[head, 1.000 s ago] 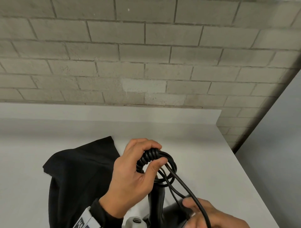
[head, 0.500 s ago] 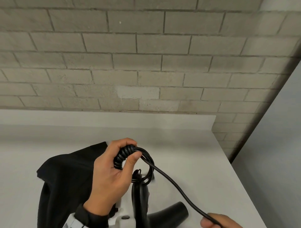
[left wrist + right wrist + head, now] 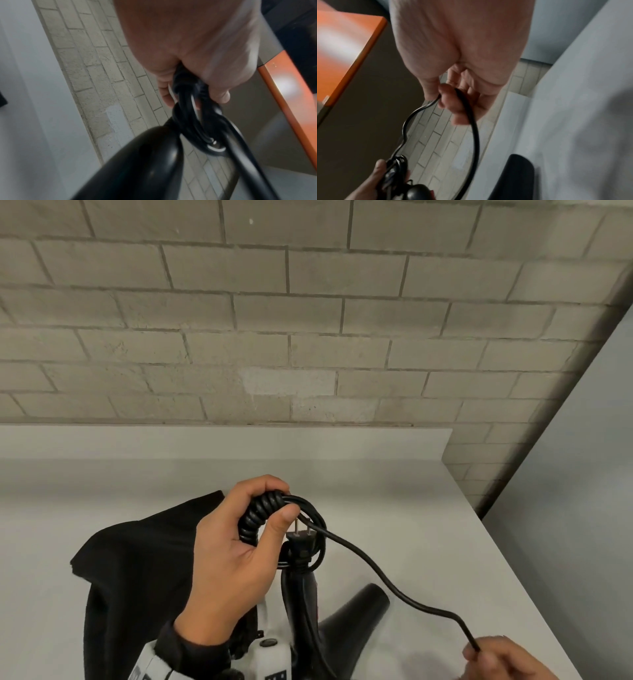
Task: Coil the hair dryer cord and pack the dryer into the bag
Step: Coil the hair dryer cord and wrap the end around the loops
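Left hand (image 3: 236,556) curled tight around the wound cord loops (image 3: 263,515), thumb pinning them so nothing unwinds, dryer (image 3: 301,594) hanging beneath over the white table (image 3: 428,542). Right hand (image 3: 496,659) pinching the 1 free strand (image 3: 376,570), held out ready for another wrap. Black bag (image 3: 137,577) lying close on the left, not yet filled.

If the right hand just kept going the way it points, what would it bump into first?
Probably the hair dryer lying on the white table; the right hand points that way, though depth is unclear.
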Available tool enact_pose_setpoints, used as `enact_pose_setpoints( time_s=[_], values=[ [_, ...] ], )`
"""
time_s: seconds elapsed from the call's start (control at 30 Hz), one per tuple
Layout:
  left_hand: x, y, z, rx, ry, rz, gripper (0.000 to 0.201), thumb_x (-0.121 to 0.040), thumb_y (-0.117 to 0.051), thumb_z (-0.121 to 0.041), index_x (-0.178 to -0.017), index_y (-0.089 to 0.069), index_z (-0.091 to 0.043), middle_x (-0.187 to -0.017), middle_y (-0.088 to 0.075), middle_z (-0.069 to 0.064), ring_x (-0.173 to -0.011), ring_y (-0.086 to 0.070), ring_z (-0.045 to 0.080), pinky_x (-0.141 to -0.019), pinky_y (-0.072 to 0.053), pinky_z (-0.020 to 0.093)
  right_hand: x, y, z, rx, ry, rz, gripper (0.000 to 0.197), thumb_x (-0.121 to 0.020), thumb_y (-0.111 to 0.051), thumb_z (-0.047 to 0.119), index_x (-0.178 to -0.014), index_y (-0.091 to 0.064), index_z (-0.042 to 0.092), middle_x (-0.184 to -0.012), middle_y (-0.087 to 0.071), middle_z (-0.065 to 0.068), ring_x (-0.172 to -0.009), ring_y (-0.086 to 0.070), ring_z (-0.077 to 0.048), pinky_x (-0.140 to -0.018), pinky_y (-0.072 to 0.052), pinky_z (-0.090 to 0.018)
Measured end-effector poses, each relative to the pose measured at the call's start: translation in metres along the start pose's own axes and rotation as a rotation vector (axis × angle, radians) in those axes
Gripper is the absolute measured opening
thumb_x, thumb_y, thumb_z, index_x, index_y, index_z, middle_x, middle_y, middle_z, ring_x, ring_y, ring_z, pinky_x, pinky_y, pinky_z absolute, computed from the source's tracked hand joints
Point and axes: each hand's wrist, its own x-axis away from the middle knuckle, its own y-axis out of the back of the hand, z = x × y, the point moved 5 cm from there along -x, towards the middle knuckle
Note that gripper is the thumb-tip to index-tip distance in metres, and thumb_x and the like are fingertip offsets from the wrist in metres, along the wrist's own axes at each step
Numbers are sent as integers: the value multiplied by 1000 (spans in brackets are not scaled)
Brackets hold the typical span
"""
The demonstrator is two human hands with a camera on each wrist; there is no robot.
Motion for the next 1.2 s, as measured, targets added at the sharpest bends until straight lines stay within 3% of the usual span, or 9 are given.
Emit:
enact_pose_setpoints(
  time_s=[0.1, 0.17, 0.2, 0.3, 0.37, 0.5, 0.63, 0.87, 1.2],
  values=[
    [0, 4, 1, 60, 29, 28, 17, -84, -71, -27, -100, -63, -26, -92, -68, -15, -84, -66, 1, -73, -46, 4, 26, 3, 7, 58, -138, -289, 41, -70, -76, 55, -69, -70, 15, -43, -48, -17, -35, -41, -33, -35, -30, -36],
    [1, 4, 2, 87, 38, 29, 16, -86, -72, -19, -100, -64, -20, -88, -69, -14, -80, -68, 3, -72, -47, 5, 21, -5, 16, 1, -103, -376, 9, -79, -78, 19, -74, -71, 22, -51, -58, -8, -47, -54, -22, -46, -47, -22],
    [2, 3, 2, 105, 45, 30, 16, -87, -70, -17, -101, -64, -17, -85, -69, -12, -78, -69, 5, -72, -48, 7, 20, -10, 24, 88, -70, -446, 26, -78, -77, 4, -78, -72, 30, -64, -67, -4, -61, -63, -13, -61, -50, -9],
    [6, -1, 1, 140, 61, 41, 17, -87, -69, -22, -103, -63, -19, -79, -69, -10, -75, -70, 9, -72, -48, 9, 16, -39, 58, 370, 107, -399, 17, -78, -70, 44, -92, -64, 35, -102, -66, 1, -100, -59, -7, -93, -40, -7],
    [7, -4, -3, 138, 51, 61, 20, -86, -70, -31, -102, -63, -23, -80, -69, -11, -77, -70, 10, -72, -47, 8, 14, -63, 76, 438, 177, -374, 48, -79, -53, 68, -99, -62, 25, -103, -62, 2, -102, -55, -9, -94, -35, -7],
    [9, -8, -10, 126, 16, 60, 20, -84, -68, -33, -102, -63, -25, -88, -68, -16, -83, -68, 3, -72, -46, 5, 4, -103, 95, 413, 189, -261, 49, -68, -67, 58, -112, -53, 41, -111, -57, 12, -98, -56, 6, -82, -37, 2],
    [8, -9, -10, 88, 3, 61, 19, -84, -65, -31, -103, -61, -28, -92, -66, -18, -86, -66, 1, -73, -46, 5, 1, -117, 83, 394, 30, -194, 46, -64, -61, 53, -104, -43, 67, -84, -64, 21, -51, -57, 3, -51, -38, 0],
    [3, -6, -1, 6, 18, 69, 24, -86, -61, -44, -105, -61, -30, -92, -65, -20, -87, -66, 2, -71, -46, 6, -18, -93, 164, 1106, 563, -87, 24, -74, -54, 37, -67, -75, 27, -46, -55, 10, -29, -47, -9, -36, -36, -9],
    [7, -13, -16, 108, -119, 194, 21, -89, -61, -36, -103, -66, -21, -83, -65, -16, -75, -66, 7, -67, -45, 8, -74, -60, 232, 808, 708, 288, 23, -96, -45, 42, -83, -60, 31, -84, -51, 14, -75, -53, -10, -61, -45, -26]
  ],
)
